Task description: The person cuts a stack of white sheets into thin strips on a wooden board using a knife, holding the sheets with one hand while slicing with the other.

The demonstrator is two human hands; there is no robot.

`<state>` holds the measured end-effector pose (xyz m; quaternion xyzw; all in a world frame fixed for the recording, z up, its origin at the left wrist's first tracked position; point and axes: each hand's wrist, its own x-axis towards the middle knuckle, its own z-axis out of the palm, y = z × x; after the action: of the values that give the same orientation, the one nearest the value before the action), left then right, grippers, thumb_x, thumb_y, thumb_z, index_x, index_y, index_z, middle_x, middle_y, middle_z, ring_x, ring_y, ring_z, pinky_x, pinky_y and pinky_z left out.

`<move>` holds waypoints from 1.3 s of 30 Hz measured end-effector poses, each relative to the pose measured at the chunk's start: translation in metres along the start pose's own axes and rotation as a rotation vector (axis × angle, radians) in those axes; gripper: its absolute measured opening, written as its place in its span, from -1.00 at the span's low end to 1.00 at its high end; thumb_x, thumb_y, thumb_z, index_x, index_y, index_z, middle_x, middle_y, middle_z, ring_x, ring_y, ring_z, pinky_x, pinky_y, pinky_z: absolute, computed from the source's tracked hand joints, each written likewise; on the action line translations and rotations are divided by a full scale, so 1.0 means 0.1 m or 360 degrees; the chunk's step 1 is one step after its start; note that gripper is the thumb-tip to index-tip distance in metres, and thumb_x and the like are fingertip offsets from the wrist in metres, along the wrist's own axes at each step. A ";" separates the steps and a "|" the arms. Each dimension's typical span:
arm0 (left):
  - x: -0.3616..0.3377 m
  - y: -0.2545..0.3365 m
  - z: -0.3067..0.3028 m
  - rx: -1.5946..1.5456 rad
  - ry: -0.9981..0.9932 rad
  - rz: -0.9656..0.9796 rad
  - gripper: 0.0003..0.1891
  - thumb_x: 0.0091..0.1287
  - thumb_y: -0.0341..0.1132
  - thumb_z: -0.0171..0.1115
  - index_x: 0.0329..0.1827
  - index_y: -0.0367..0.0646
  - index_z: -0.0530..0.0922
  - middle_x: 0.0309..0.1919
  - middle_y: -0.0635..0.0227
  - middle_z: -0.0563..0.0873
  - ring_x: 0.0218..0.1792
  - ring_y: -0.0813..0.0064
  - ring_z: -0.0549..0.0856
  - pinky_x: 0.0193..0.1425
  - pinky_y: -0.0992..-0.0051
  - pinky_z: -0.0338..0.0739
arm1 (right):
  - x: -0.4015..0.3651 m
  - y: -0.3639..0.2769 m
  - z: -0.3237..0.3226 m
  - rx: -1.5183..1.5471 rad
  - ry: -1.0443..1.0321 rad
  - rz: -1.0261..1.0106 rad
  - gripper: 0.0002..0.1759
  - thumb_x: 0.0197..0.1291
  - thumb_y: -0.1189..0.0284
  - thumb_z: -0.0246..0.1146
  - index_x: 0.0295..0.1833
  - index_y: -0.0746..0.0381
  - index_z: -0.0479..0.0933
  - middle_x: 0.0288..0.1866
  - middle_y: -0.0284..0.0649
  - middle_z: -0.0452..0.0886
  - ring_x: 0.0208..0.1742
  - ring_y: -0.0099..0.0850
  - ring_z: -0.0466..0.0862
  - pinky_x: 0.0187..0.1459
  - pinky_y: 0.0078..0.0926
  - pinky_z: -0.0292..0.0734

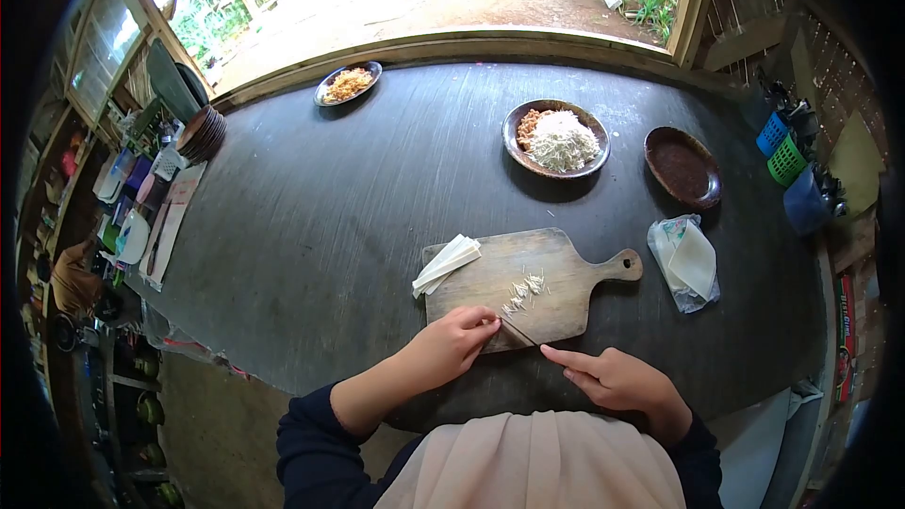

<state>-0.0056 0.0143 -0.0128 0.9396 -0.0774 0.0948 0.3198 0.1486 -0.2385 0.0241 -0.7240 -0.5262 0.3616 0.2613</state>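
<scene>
A wooden cutting board with a handle lies on the dark table in front of me. A stack of white sheets rests on its left corner, and thin white cut strips lie in its middle. My left hand has curled fingers, with the fingertips pressed on the board's front edge; what lies under them is hidden. My right hand grips a knife, its index finger stretched along it. The thin blade reaches to the left fingertips.
A bowl of shredded white food and an empty brown bowl stand beyond the board. A plastic bag of sheets lies to the right, with a plate of food at the far left. Stacked bowls and clutter line the left edge.
</scene>
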 end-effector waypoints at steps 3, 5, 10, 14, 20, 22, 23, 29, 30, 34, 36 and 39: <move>0.00 0.01 -0.02 0.0017 -0.0022 -0.0005 -0.62 0.25 -0.60 0.25 0.16 -0.28 0.60 0.10 0.15 0.62 0.06 0.14 0.65 0.16 0.32 0.58 | 0.00 -0.01 -0.01 0.0014 0.0000 0.0008 -0.45 0.43 0.39 0.15 0.50 -0.07 0.36 -0.61 0.05 0.49 -0.66 -0.08 0.50 -0.44 -0.24 0.48; 0.00 0.00 -0.01 0.0013 -0.0025 -0.0005 -0.62 0.25 -0.60 0.25 0.16 -0.28 0.60 0.10 0.15 0.62 0.06 0.14 0.65 0.16 0.32 0.58 | 0.00 -0.01 -0.02 0.0030 0.0003 -0.0001 -0.45 0.43 0.40 0.15 0.50 -0.07 0.35 -0.61 0.05 0.48 -0.67 -0.08 0.49 -0.44 -0.25 0.48; 0.00 0.01 -0.01 0.0011 -0.0028 -0.0014 -0.63 0.25 -0.60 0.25 0.15 -0.29 0.60 0.10 0.14 0.62 0.07 0.14 0.65 0.17 0.31 0.57 | 0.01 0.01 -0.01 0.0008 -0.0063 0.0027 -0.41 0.44 0.38 0.11 0.55 -0.12 0.27 -0.62 0.07 0.49 -0.63 -0.02 0.53 -0.43 -0.16 0.48; -0.01 0.02 0.00 0.0036 -0.0030 -0.0008 -0.63 0.25 -0.60 0.25 0.15 -0.29 0.61 0.10 0.14 0.62 0.07 0.14 0.65 0.15 0.31 0.59 | 0.06 0.03 0.07 -0.0006 0.0014 0.0008 -0.42 0.45 0.37 0.10 0.54 -0.14 0.28 -0.61 0.08 0.49 -0.62 -0.01 0.53 -0.42 -0.16 0.49; 0.00 0.04 -0.02 0.0027 -0.0053 -0.0035 -0.63 0.24 -0.60 0.25 0.14 -0.30 0.61 0.10 0.13 0.62 0.07 0.14 0.66 0.14 0.32 0.60 | 0.00 0.03 -0.01 0.0075 -0.0070 0.0107 -0.44 0.46 0.35 0.09 0.54 -0.13 0.29 -0.61 0.08 0.50 -0.61 0.00 0.55 -0.41 -0.16 0.49; 0.02 0.03 -0.03 0.0036 -0.0054 -0.0044 -0.63 0.24 -0.60 0.25 0.14 -0.30 0.61 0.10 0.13 0.63 0.07 0.14 0.66 0.15 0.32 0.60 | -0.04 0.04 -0.05 0.0075 -0.0100 0.0067 -0.43 0.45 0.35 0.10 0.54 -0.11 0.28 -0.60 0.07 0.50 -0.61 -0.01 0.55 -0.41 -0.15 0.49; 0.01 0.02 -0.02 0.0025 -0.0035 -0.0028 -0.63 0.24 -0.60 0.25 0.14 -0.30 0.61 0.10 0.13 0.63 0.07 0.14 0.66 0.16 0.32 0.59 | -0.04 0.04 -0.04 0.0071 -0.0100 0.0060 -0.43 0.45 0.35 0.10 0.54 -0.11 0.28 -0.60 0.07 0.50 -0.61 -0.01 0.55 -0.41 -0.15 0.49; 0.00 0.02 -0.01 0.0038 -0.0031 -0.0006 -0.63 0.25 -0.60 0.24 0.15 -0.30 0.61 0.10 0.13 0.62 0.08 0.13 0.65 0.17 0.32 0.58 | 0.02 0.00 0.05 -0.0050 -0.0001 -0.0010 -0.41 0.44 0.36 0.11 0.55 -0.11 0.27 -0.58 0.08 0.53 -0.61 0.01 0.56 -0.42 -0.12 0.49; 0.00 0.02 -0.02 0.0044 -0.0030 -0.0007 -0.63 0.25 -0.60 0.24 0.15 -0.30 0.61 0.10 0.13 0.62 0.08 0.13 0.65 0.17 0.32 0.58 | 0.02 0.00 0.05 -0.0043 0.0008 -0.0012 -0.41 0.43 0.36 0.11 0.55 -0.11 0.26 -0.58 0.08 0.53 -0.61 0.02 0.56 -0.42 -0.12 0.50; 0.00 0.01 -0.01 0.0039 -0.0023 0.0012 -0.62 0.25 -0.60 0.24 0.16 -0.30 0.60 0.11 0.13 0.62 0.08 0.13 0.65 0.17 0.32 0.58 | 0.01 0.00 0.04 -0.0050 -0.0003 -0.0018 -0.41 0.43 0.36 0.11 0.55 -0.12 0.26 -0.59 0.08 0.52 -0.60 0.02 0.57 -0.42 -0.12 0.51; 0.00 0.02 -0.02 0.0024 -0.0050 -0.0021 -0.62 0.25 -0.60 0.23 0.17 -0.30 0.60 0.11 0.12 0.62 0.08 0.13 0.65 0.17 0.32 0.58 | 0.00 -0.01 0.03 -0.0050 -0.0031 0.0003 -0.41 0.44 0.37 0.11 0.55 -0.12 0.26 -0.59 0.09 0.53 -0.60 0.02 0.57 -0.41 -0.12 0.51; -0.01 0.01 -0.01 0.0023 -0.0059 -0.0028 -0.61 0.25 -0.60 0.23 0.17 -0.30 0.60 0.11 0.12 0.62 0.09 0.12 0.65 0.17 0.31 0.58 | 0.01 -0.01 0.03 -0.0029 -0.0058 0.0034 -0.41 0.44 0.37 0.10 0.55 -0.12 0.25 -0.58 0.10 0.53 -0.59 0.02 0.58 -0.41 -0.13 0.50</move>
<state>-0.0067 0.0143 -0.0113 0.9441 -0.0744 0.0753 0.3122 0.1458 -0.2373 0.0234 -0.7251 -0.5263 0.3728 0.2412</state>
